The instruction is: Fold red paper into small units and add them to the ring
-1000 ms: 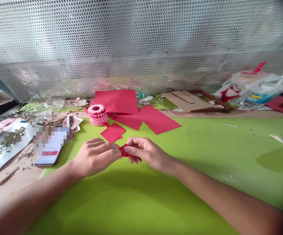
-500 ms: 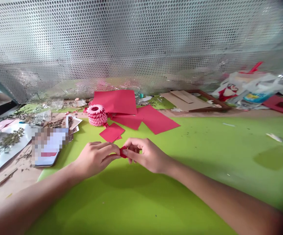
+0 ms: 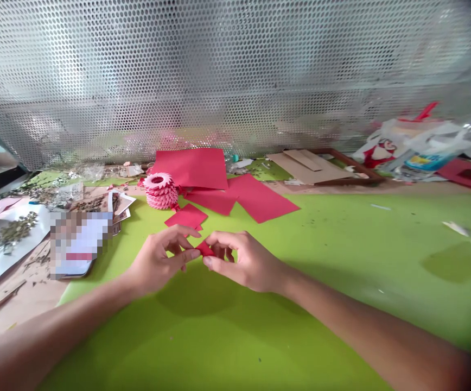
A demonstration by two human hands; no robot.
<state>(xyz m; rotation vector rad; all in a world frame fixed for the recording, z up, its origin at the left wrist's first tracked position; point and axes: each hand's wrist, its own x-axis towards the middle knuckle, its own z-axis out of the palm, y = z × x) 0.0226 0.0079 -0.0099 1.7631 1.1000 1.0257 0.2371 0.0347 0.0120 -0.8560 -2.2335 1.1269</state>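
Between my two hands is a small folded piece of red paper (image 3: 205, 248), held above the green tabletop (image 3: 227, 331). My left hand (image 3: 164, 255) pinches its left corner with the thumb and a finger, while another finger is raised. My right hand (image 3: 246, 258) grips the paper's right side between thumb and fingers. Just beyond the hands lie small red paper squares (image 3: 186, 216). Behind them stands a pink-and-red ring-shaped stack of folded paper pieces (image 3: 161, 191).
Larger red sheets (image 3: 190, 167) lie at the back. A smartphone (image 3: 81, 247), photos and dried plant bits are on the left. Cardboard (image 3: 309, 167) leans on a wooden frame near the perforated metal screen (image 3: 235, 76). Plastic bags (image 3: 418, 146) sit at the back right.
My left hand has shifted slightly and its fingers have opened from a close press to a thumb pinch with one finger raised. More of the folded red paper now shows between the hands.
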